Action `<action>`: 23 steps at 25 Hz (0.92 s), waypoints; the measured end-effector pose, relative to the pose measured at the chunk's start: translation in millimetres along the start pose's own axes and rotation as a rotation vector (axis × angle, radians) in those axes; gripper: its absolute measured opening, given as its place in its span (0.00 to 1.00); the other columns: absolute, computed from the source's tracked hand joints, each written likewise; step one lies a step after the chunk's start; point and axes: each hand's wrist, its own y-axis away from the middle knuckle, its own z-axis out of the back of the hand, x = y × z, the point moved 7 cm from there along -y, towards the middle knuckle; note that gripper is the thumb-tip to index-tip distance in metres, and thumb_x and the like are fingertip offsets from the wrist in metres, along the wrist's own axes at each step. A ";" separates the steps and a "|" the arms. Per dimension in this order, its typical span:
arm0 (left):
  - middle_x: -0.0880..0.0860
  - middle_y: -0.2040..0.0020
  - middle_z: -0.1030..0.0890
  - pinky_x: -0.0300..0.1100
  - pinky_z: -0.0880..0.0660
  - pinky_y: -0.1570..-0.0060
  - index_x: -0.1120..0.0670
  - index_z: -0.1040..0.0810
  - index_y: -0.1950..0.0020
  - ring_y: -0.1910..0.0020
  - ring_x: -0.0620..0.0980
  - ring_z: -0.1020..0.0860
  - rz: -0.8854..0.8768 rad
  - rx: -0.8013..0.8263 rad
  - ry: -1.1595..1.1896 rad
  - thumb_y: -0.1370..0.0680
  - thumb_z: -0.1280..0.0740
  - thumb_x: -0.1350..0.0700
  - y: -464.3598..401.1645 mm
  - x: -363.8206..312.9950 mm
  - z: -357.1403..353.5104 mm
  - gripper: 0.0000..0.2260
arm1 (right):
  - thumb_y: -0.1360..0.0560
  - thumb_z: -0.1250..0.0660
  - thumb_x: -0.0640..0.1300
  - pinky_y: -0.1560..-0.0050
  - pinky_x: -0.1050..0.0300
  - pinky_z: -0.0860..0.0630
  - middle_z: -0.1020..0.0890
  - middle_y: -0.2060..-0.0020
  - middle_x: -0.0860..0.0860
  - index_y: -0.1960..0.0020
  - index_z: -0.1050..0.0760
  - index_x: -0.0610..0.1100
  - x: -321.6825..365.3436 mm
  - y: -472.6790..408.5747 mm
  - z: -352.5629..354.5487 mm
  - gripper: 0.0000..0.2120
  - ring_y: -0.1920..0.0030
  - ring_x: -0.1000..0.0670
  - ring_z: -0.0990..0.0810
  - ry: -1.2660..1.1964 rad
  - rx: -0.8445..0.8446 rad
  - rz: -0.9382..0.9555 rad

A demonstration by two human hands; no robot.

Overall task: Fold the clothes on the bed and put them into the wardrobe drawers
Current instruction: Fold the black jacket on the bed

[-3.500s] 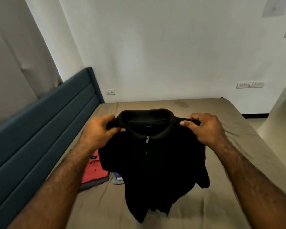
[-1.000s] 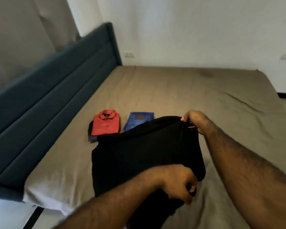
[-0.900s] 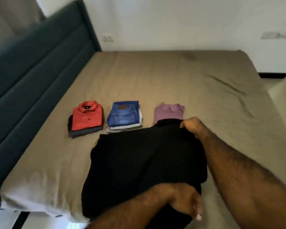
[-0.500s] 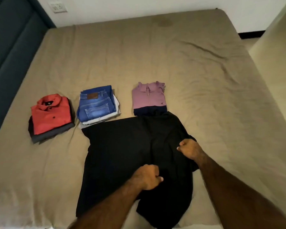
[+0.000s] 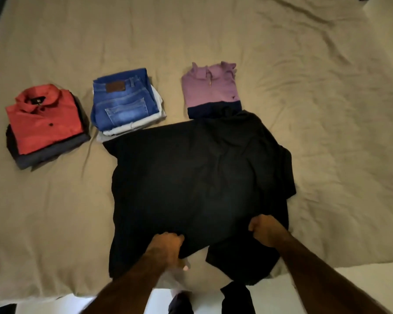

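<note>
You have the black shirt (image 5: 197,177) spread flat on the bed (image 5: 327,109), just before three folded piles, and both your left hand (image 5: 166,247) and right hand (image 5: 264,230) pinch its near edge with curled fingers, probably to pull it smooth for folding.

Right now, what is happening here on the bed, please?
A person is laying a black shirt flat on the bed to fold it. The left hand and the right hand each grip its near edge. Beyond it, three folded piles wait in a row: a red shirt on dark clothes, jeans on something pale, and a purple shirt. The black shirt's far edge overlaps the purple shirt and reaches the jeans pile. Nothing here shows the wardrobe.
</note>
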 end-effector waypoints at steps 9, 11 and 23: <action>0.52 0.31 0.22 0.60 0.35 0.27 0.48 0.27 0.26 0.31 0.57 0.26 0.057 -0.344 -0.053 0.20 0.41 0.41 28.5 75.6 -74.8 0.25 | 0.42 0.35 0.82 0.28 0.45 0.36 0.33 0.37 0.57 0.35 0.31 0.61 17.6 49.9 -58.6 0.41 0.34 0.50 0.35 0.289 -0.092 0.116; 0.53 0.46 0.17 0.62 0.24 0.41 0.50 0.18 0.41 0.46 0.58 0.21 0.100 -0.386 -0.097 0.26 0.38 0.41 36.3 86.7 -86.2 0.20 | 0.36 0.36 0.79 0.28 0.46 0.37 0.31 0.35 0.56 0.33 0.29 0.60 31.8 56.5 -69.3 0.38 0.32 0.50 0.34 0.383 -0.066 0.191; 0.48 0.25 0.27 0.50 0.36 0.27 0.47 0.41 0.17 0.25 0.52 0.31 0.340 -0.277 -0.154 0.20 0.39 0.53 72.1 122.5 -121.6 0.31 | 0.20 0.38 0.41 0.33 0.57 0.27 0.19 0.38 0.49 0.41 0.17 0.50 -41.0 67.1 -67.7 0.14 0.37 0.47 0.21 0.304 0.081 0.088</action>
